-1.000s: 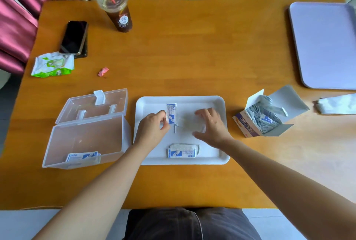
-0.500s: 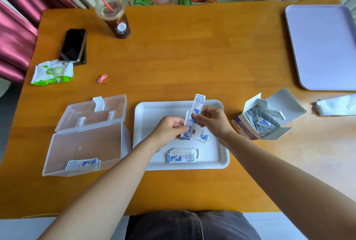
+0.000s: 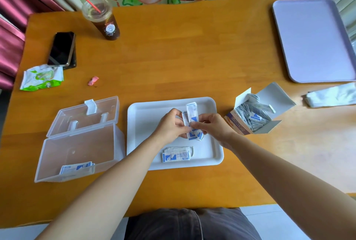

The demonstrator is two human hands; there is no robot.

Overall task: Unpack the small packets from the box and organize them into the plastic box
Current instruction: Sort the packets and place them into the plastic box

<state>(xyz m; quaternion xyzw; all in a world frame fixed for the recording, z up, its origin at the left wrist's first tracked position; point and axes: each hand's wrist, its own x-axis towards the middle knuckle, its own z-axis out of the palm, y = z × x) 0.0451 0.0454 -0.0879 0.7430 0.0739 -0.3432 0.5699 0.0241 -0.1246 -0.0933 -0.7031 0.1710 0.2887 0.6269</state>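
Note:
Over the white tray (image 3: 140,116) both hands meet on a small bundle of white-and-blue packets (image 3: 191,116). My left hand (image 3: 170,125) grips the bundle from the left; my right hand (image 3: 211,126) pinches it from the right. One packet sticks up above the others. A short stack of packets (image 3: 176,156) lies at the tray's front. The open cardboard box (image 3: 252,118), right of the tray, holds several more packets. The clear plastic box (image 3: 77,149), lid open, stands left of the tray with a few packets (image 3: 76,168) at its front wall.
On the orange table: an iced drink cup (image 3: 103,21) with a red straw, a black phone (image 3: 61,48), a green-and-white wrapper (image 3: 41,77), a pink scrap (image 3: 93,81), a lilac tray (image 3: 314,39) at far right and a white plastic bag (image 3: 331,95).
A second ago the hands lay apart on the tray among loose packets. They have come together and gathered packets into a bundle held upright between them.

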